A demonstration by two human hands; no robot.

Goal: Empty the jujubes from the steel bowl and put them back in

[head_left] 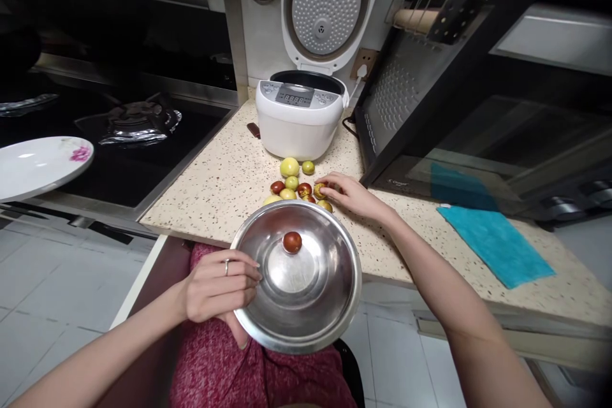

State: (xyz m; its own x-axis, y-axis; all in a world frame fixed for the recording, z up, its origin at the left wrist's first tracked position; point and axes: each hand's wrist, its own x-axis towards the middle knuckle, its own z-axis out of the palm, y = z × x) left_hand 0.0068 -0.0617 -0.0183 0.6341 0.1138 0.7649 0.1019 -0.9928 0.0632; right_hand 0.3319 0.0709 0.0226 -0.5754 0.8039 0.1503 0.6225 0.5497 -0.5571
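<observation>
My left hand [222, 287] grips the left rim of a shiny metal bowl [329, 293], fingers inside and thumb below. The bowl tilts toward me in front of the counter's edge, with one red-brown jujube [292, 242] in it. On the counter just beyond lie several jujubes, among them a large yellow-green one [289, 167], a small green one [308, 167] and a dark red one [277, 187]. My right hand [351, 197] has its fingertips closed around a mottled yellow-brown jujube [319, 190] at the right of this group. The bowl's far rim partly hides the nearest fruit.
A white rice cooker [299, 124] with its lid raised stands behind the fruit. To the right is a black oven [478, 134], with a turquoise cloth [497, 245] before it. A gas stove [138, 121] and a white flowered plate [38, 166] are at left.
</observation>
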